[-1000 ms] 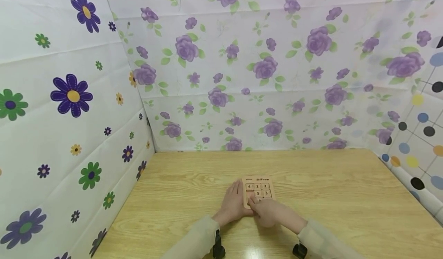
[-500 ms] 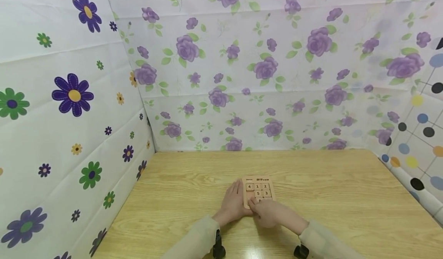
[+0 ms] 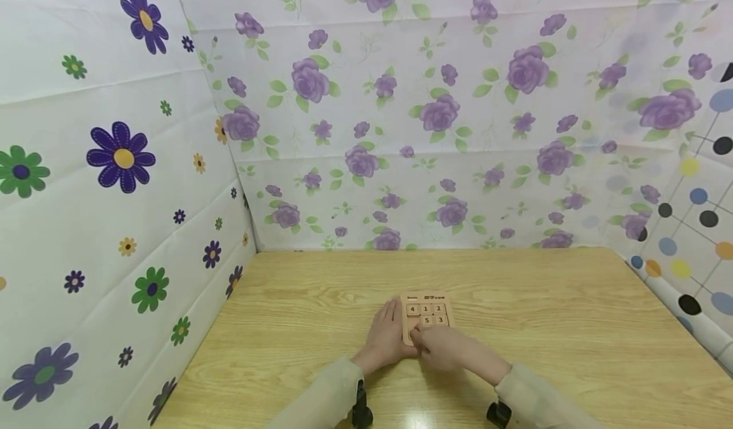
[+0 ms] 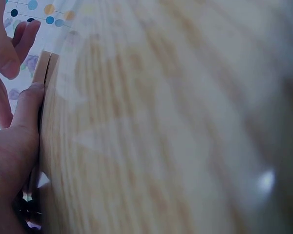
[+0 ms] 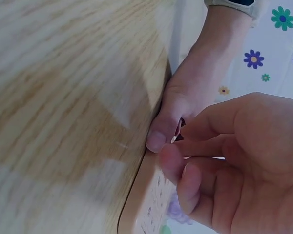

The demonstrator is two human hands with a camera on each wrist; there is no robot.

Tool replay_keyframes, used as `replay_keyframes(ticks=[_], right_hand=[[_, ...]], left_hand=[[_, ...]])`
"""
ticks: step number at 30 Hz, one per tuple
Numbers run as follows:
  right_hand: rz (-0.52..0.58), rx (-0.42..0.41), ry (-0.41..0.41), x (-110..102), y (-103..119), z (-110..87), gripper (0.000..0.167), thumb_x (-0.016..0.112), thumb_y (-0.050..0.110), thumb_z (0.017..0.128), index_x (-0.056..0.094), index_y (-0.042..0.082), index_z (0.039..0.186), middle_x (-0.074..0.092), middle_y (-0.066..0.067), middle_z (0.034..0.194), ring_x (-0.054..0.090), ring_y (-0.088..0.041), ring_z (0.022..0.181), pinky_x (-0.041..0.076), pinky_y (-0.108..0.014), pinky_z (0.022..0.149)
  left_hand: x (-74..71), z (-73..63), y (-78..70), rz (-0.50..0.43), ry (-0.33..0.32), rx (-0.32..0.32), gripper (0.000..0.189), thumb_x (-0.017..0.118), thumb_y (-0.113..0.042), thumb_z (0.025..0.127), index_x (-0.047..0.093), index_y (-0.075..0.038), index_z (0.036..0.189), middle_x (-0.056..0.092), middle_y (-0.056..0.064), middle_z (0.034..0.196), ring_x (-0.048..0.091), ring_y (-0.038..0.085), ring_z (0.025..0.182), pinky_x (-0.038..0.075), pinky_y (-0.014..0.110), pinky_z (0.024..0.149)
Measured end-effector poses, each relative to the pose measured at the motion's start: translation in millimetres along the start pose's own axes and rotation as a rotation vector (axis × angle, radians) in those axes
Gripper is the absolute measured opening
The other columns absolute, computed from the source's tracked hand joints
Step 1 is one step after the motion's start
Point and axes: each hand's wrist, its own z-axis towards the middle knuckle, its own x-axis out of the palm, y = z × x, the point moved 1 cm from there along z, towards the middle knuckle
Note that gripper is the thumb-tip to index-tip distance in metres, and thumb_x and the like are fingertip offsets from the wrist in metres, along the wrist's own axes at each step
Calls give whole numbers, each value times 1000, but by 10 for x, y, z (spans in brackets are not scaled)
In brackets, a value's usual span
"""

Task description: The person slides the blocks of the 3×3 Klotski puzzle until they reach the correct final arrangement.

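Note:
A wooden number slide puzzle (image 3: 425,296) lies flat on the table (image 3: 321,295). Its top row shows tiles 4, 1 and 2; below sit 5 and 3, with a gap under the 4. My left hand (image 3: 385,337) rests against the puzzle's left side with straight fingers, its thumb (image 5: 158,139) along the near edge. My right hand (image 3: 443,346) lies over the lower rows, covering most tiles there. In the right wrist view its fingers (image 5: 188,187) bend loosely, tips at the puzzle's face; which tile they touch is hidden.
Flowered cloth (image 3: 401,130) hangs behind the table, a daisy-print cloth (image 3: 69,225) on the left and a dotted one (image 3: 698,225) on the right. Dark wrist cameras (image 3: 362,410) sit under both sleeves.
My right fingers have shifted slightly up and bent more, covering the 8 tile that showed before. The left hand and the puzzle have stayed in place.

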Motion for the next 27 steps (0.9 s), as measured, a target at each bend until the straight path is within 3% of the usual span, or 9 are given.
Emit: replay_keyframes(ticks=[3,6,9,18,24,27], right_hand=[[18,-12,-14,-7,-19,28,27,56,12,94,65,0,116,68,-15,116,66,-27,104,56,-38,91],[49,-30,-70,-6,-37,66,11,56,12,94,66,10,91,67,0,86,62,-14,74,55,-27,68],[71,-29,-122,8,-67,115,19,55,12,94,63,17,78,57,10,69,50,-5,61,45,-21,55],[45,-28,-236,40,-149,222,17,56,9,91,69,15,82,59,10,66,44,-1,56,39,-18,52],[41,8,-254,17,-161,253,15,57,7,89,72,7,91,67,-1,70,42,-4,52,42,-19,50],[9,13,-260,25,-173,282,13,58,8,90,69,8,85,64,2,66,43,-5,52,43,-20,51]], left_hand=[[-4,2,7,21,4,3,116,73,-63,73,25,11,148,29,26,154,29,35,145,28,44,120],[0,5,13,27,-2,8,116,72,-65,73,26,11,147,30,26,154,30,35,144,29,44,119],[1,3,14,29,-1,5,116,71,-66,73,25,10,147,30,26,154,30,35,144,29,45,119],[6,-1,18,24,-11,14,114,70,-65,74,25,10,148,30,26,154,31,35,144,30,45,118],[-11,-14,23,18,-27,26,116,71,-66,73,27,11,147,31,26,153,31,35,144,31,45,118],[-20,-20,22,23,-23,30,117,70,-68,73,26,10,147,31,26,154,31,35,144,30,44,119]])
